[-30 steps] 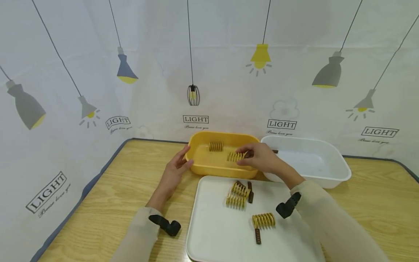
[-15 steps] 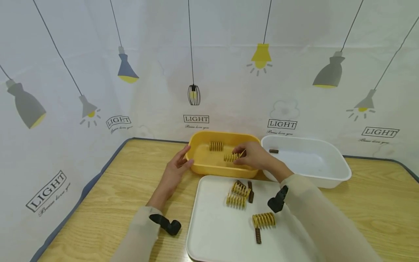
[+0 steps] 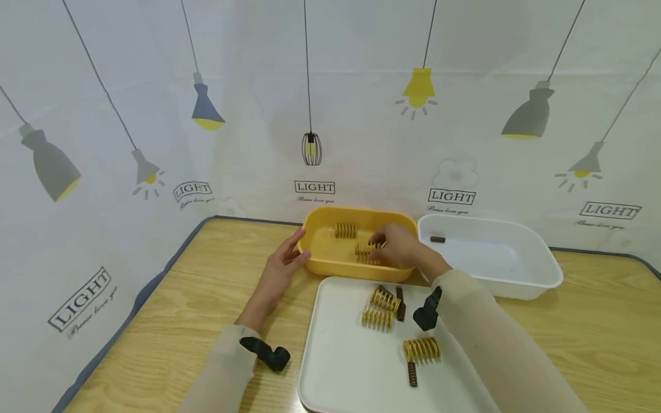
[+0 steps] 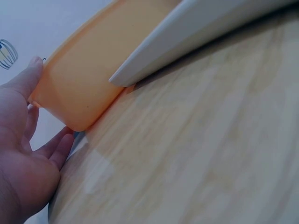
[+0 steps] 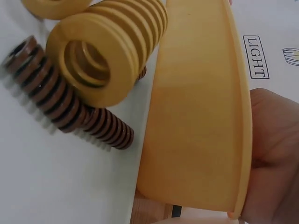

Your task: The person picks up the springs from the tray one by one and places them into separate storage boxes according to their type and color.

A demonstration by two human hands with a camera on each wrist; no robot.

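Observation:
In the head view, my left hand [image 3: 279, 269] rests against the left end of the yellow bin [image 3: 330, 268], fingers and thumb spread along its rim. Inside that bin, my right hand [image 3: 397, 245] pinches a yellow coil spring [image 3: 364, 249] lying sideways near the floor; the fingertips partly cover its right end. Another yellow coil spring [image 3: 346, 230] lies at the back of the bin. The left wrist view has the left thumb [image 4: 30, 77] at the bin's rim. In the right wrist view the bin wall hides the right hand's fingers and their spring.
A white tray [image 3: 341, 355] in front bears several yellow springs [image 3: 422, 349] and brown springs [image 3: 412, 374], some clustered near its back edge. To the right stands a white bin [image 3: 490, 287] with one small brown spring [image 3: 438, 239] inside. A printed curtain rises behind.
My right hand has moved a little left and down inside the yellow bin with the spring. The left hand stays at the bin's end. The head view has shifted slightly.

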